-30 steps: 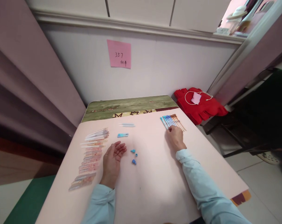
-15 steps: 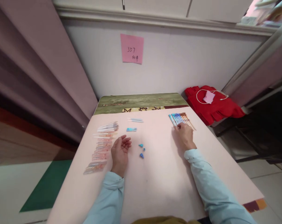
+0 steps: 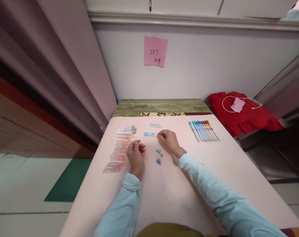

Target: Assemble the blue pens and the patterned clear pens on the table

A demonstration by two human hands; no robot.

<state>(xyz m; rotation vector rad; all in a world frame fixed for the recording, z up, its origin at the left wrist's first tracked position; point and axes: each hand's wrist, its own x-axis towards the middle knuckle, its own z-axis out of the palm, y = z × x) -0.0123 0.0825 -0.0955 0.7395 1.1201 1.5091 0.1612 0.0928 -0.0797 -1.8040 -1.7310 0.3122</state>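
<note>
My left hand (image 3: 135, 153) rests on the pale pink table (image 3: 213, 171), fingers curled loosely inward with nothing visible in them. My right hand (image 3: 168, 141) lies near the table's middle, fingers curled down, its fingertips close to a short blue pen barrel (image 3: 149, 134). Small blue parts (image 3: 159, 155) lie between my two hands. A thin clear pen piece (image 3: 153, 124) sits farther back. A row of blue and orange pens (image 3: 203, 130) lies at the right. Packaged pens and clear refills (image 3: 121, 147) are laid in a column at the left.
A pink sticky note (image 3: 155, 51) hangs on the white wall. A red cloth (image 3: 243, 115) with a white cord and pink card lies on a seat at the right. A green patterned strip (image 3: 161, 106) shows at the table's far end. Curtain folds stand at the left.
My right hand left the pen row at the right and moved left to the middle, near the blue barrel. My left hand's fingers curled in more. The camera swung left.
</note>
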